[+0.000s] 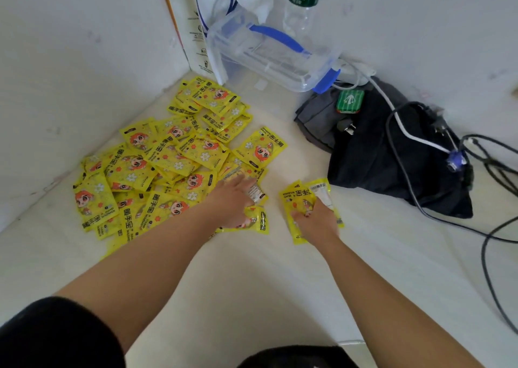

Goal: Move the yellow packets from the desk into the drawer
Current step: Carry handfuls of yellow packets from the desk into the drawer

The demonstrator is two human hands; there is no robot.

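Several yellow packets (168, 160) with a cartoon face lie in a loose heap on the white desk (252, 283), spreading from the far corner toward the near left. My left hand (234, 202) rests flat on packets at the heap's right edge, fingers spread over one turned face down. My right hand (315, 217) grips a small stack of yellow packets (301, 203) set apart to the right of the heap. No drawer is in view.
A clear plastic box (269, 56) with blue handle stands at the back, a green-labelled bottle (301, 0) behind it. Dark cloth (378, 157) with a green tin (350, 101), white and black cables (490, 227) lie at right. White walls close the corner.
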